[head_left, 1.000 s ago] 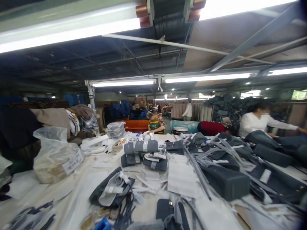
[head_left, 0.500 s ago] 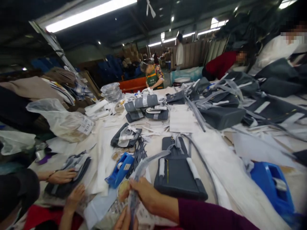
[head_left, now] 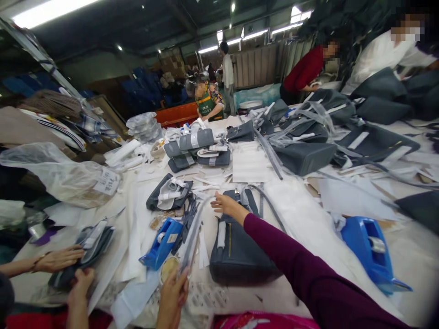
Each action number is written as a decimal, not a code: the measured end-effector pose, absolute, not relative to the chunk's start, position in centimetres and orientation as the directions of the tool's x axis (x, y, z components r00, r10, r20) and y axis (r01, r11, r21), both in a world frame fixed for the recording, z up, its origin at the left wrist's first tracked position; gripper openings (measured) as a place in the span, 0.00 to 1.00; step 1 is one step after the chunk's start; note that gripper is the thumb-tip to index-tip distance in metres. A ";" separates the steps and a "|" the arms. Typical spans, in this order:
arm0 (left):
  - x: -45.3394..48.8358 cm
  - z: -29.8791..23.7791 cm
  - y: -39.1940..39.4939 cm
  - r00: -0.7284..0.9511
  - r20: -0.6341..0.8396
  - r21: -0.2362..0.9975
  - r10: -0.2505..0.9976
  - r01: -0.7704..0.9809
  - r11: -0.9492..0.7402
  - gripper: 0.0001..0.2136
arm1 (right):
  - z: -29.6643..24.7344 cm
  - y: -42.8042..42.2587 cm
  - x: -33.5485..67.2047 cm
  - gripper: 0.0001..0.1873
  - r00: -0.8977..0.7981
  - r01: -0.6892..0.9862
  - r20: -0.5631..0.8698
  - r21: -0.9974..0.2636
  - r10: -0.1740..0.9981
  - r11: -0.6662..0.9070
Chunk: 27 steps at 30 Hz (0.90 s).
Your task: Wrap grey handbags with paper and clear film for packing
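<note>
Right hand (head_left: 227, 205): fingers apart, resting at top edge of grey bag (head_left: 240, 260). Left hand (head_left: 173, 294): pinched on what looks like a clear plastic strip (head_left: 192, 233).

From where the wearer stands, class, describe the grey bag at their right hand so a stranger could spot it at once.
Find the white-covered table crowded with grey bags. Near its front edge, between the left blue tape dispenser and the right blue tape dispenser, one dark grey bag lies flat. Unlike those heaped behind, it lies alone, the right hand at its top.
</note>
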<state>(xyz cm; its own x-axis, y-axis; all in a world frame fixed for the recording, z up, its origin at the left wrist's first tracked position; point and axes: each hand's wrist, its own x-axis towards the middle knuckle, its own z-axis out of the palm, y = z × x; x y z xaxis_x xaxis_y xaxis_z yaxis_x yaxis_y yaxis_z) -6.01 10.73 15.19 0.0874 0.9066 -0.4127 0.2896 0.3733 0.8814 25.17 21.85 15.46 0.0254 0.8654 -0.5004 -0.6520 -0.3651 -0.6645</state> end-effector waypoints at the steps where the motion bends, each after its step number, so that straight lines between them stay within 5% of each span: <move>1: -4.3 14.7 11.5 0.111 -0.418 0.889 0.902 0.255 0.381 0.23 | 15.1 21.3 26.3 0.12 0.074 -0.631 -0.483 -0.700 0.873 -0.334; 5: 0.7 13.0 17.3 0.227 -0.381 0.908 0.896 0.276 0.316 0.22 | 13.6 17.3 29.8 0.10 0.272 -0.517 -0.431 -0.820 0.860 -0.247; 12: 4.6 9.4 23.0 0.160 -0.343 0.842 0.926 0.489 0.228 0.18 | 9.3 5.9 35.6 0.17 0.552 -0.281 -0.435 -0.900 0.711 -0.333; 19: 8.2 9.4 19.7 0.338 -0.344 0.735 0.876 0.678 0.027 0.32 | 6.8 -0.1 35.5 0.31 0.646 -0.224 -0.496 -0.850 0.580 -0.477; 23: 9.5 9.3 18.1 0.444 -0.314 0.589 0.839 0.784 -0.194 0.36 | 6.6 2.3 33.2 0.45 0.647 -0.041 -0.418 -0.854 0.638 -0.519; 27: 9.8 9.0 18.2 0.399 -0.299 0.534 0.867 0.823 -0.194 0.33 | 6.9 4.9 32.4 0.45 0.597 0.229 -0.322 -0.809 0.735 -0.541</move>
<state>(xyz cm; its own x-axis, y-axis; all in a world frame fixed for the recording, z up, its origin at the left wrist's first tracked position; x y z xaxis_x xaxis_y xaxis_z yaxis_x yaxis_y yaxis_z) 9.83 18.21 9.04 0.3986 0.8669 -0.2994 0.8232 -0.1943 0.5335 32.37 4.87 6.86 0.5974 0.7346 -0.3218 0.2289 -0.5407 -0.8095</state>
